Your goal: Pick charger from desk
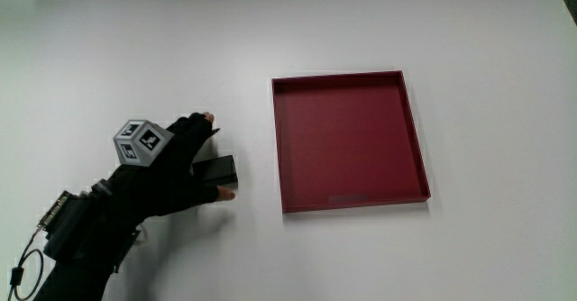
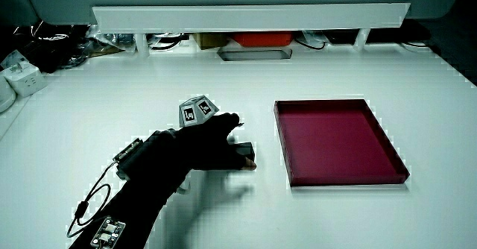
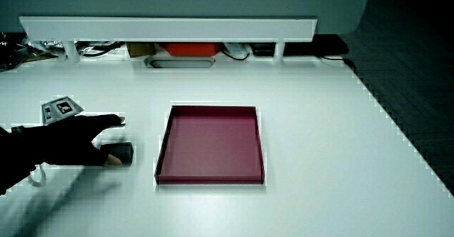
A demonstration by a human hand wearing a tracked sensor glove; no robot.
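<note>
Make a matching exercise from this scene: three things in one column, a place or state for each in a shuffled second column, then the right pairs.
Things:
1. charger
2. tray
3. patterned cube

Places or states:
A. on the back of the hand
B. dark red, nothing in it, lying on the table beside the charger
C. black, on the table, between the hand's fingers

Pairs: 1-C, 2-B, 3-A
</note>
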